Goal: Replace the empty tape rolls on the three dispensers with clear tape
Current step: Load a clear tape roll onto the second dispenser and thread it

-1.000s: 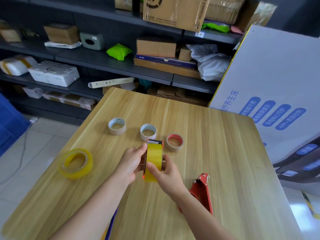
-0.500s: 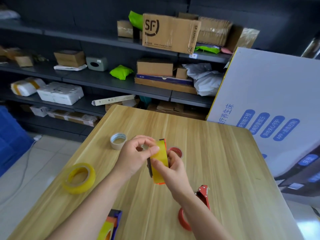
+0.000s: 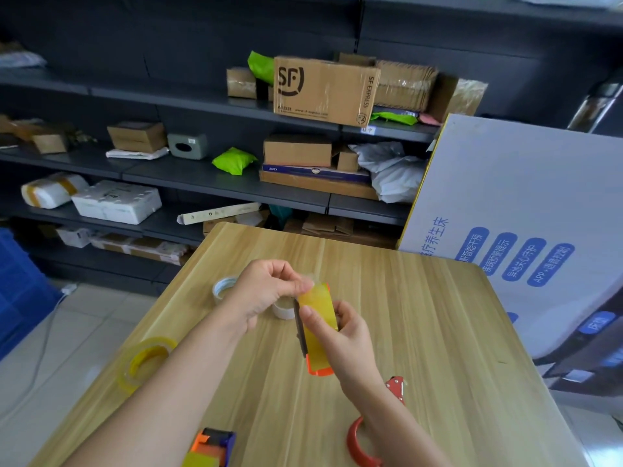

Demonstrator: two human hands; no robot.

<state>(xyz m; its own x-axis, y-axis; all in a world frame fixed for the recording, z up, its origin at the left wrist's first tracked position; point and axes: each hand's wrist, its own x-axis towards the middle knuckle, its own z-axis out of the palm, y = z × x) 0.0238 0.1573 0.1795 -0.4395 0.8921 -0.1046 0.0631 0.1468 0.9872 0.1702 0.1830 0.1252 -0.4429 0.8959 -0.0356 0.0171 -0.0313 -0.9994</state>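
Note:
My right hand (image 3: 340,335) grips an orange dispenser (image 3: 317,332) loaded with a yellowish clear tape roll, held above the wooden table (image 3: 421,332). My left hand (image 3: 266,291) pinches the loose tape end at the top of that roll. Two empty cores (image 3: 223,287) (image 3: 283,308) stand behind my hands, partly hidden. A spare clear tape roll (image 3: 143,362) lies at the table's left edge. A red dispenser (image 3: 367,429) lies under my right forearm. A blue and orange dispenser (image 3: 212,446) holding tape sits at the bottom.
Dark shelves (image 3: 236,183) with cardboard boxes and parcels stand behind the table. A large white printed carton (image 3: 526,230) leans against the table's right side. A blue crate (image 3: 17,284) sits on the tiled floor at left.
I lifted the orange dispenser off the table. My left hand moved from its side to the top of the roll and now pinches the tape end. The camera tilted up.

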